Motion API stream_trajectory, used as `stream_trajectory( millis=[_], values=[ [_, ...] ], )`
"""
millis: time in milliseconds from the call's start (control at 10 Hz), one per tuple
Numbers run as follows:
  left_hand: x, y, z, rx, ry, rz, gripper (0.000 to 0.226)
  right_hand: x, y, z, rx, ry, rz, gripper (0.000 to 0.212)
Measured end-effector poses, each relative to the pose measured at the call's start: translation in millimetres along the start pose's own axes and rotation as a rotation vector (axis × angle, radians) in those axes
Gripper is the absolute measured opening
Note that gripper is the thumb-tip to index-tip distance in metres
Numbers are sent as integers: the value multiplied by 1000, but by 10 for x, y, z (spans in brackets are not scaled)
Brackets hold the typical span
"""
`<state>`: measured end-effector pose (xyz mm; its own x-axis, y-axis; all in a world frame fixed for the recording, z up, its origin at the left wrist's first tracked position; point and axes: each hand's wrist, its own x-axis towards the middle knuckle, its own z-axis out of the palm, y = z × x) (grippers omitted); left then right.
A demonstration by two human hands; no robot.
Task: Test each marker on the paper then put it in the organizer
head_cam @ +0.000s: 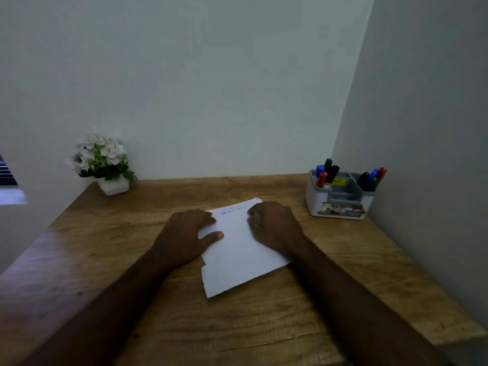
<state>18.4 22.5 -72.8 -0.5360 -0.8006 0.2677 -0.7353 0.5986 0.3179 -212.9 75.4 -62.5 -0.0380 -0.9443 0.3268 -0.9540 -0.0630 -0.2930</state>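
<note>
White paper (237,249) lies mid-frame on the wooden desk (105,260). The left hand (184,231) presses it flat, fingers spread; the right hand (274,225) rests curled, holding nothing. Markers (369,178) fill the organizer (340,199) at right.

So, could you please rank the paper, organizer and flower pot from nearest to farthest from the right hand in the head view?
1. Paper: under the right hand.
2. Organizer: back right.
3. Flower pot: back left.

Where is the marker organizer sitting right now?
In the head view, the organizer stands at the desk's far right corner, close to the right wall, beyond and right of the paper under both hands, markers upright in it.
</note>
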Motion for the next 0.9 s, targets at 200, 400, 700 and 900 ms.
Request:
stream_trajectory(
  millis=[200,400,700,900],
  values=[
    [283,118,95,-27,-80,5,59,134,145,20,-49,18,127,35],
    [619,202,168,-86,-91,74,67,178,365,35,119,81,189,34],
    [871,316,268,-58,-282,124,87,126,353,34,107,165,212,25],
    [865,325,-142,23,-389,47,104,209,225,-142,55,8,268,38]
  ],
)
